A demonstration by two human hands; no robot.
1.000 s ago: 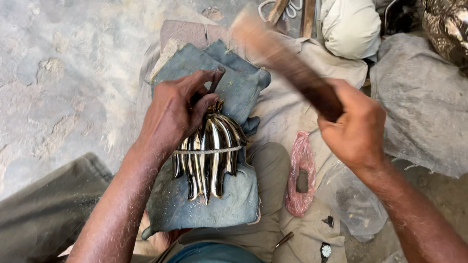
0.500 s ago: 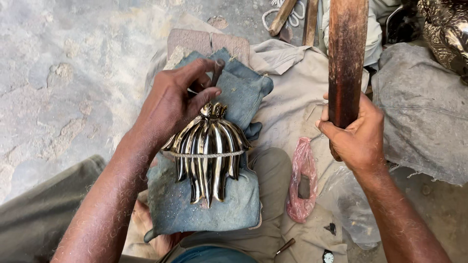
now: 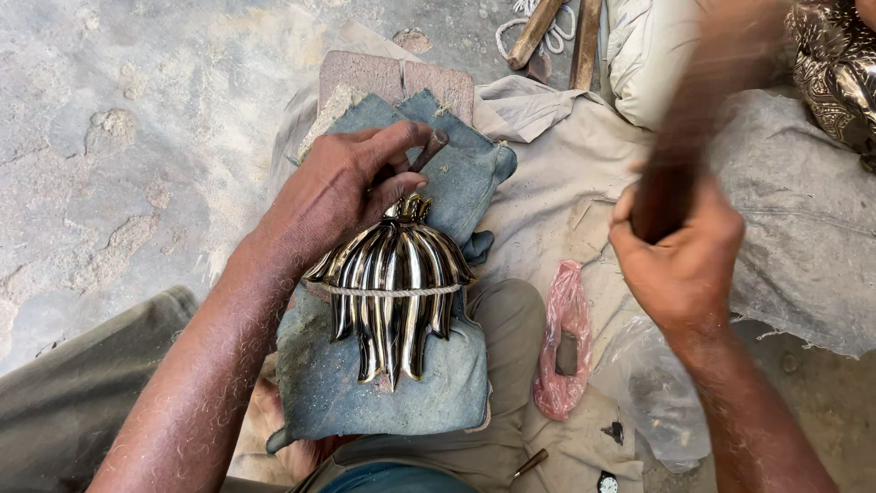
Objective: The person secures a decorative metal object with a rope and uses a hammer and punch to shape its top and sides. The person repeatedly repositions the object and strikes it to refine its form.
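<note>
Resting at the centre of the frame, the ribbed metal ornament lies on a folded blue-grey cloth pad across your lap, its shiny fluted ribs fanning down to points and a thin cord tied across its middle. Your left hand sits just above it, at centre-left, fingers curled around a short dark punch whose lower end meets the small crown at the ornament's top; the heel of that hand touches the ornament's upper left edge.

Your right hand is at the right of the frame, well apart from the ornament, closed in a fist around a long wooden mallet that rises toward the upper right and is blurred with motion.

Between the pad and your right hand, a pink plastic bag lies on the pale cloth spread over the floor, with a clear plastic bag just beside it, lower right. Above the pad, at top centre, a reddish brick peeks out. Wooden sticks lie at the top edge, and a patterned metal piece fills the upper right corner. Bare concrete floor covers the left.
</note>
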